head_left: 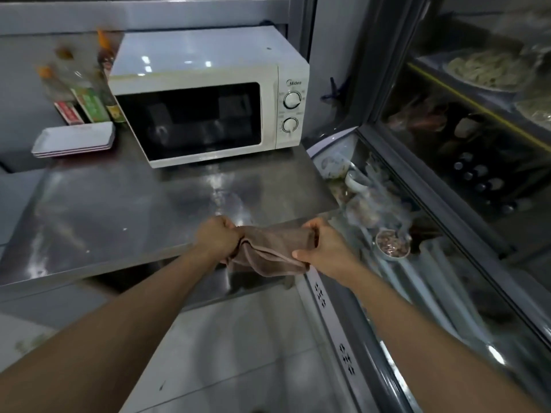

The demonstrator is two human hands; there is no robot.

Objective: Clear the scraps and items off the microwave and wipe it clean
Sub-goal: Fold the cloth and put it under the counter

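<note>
A white microwave (208, 93) with a dark door and two dials stands at the back of the steel counter (104, 210). Its top is bare and shiny, with one small dark speck near the right rear. A brown cloth (274, 248) is stretched between my hands over the counter's front edge. My left hand (216, 236) grips its left end in a fist. My right hand (323, 245) pinches its right end, thumb on the lower edge. Both hands are well in front of the microwave.
Sauce bottles (86, 93) stand left of the microwave, with stacked white trays (74, 138) in front of them. A glass display case (447, 204) with bowls and food runs along the right. Tiled floor lies below the counter edge.
</note>
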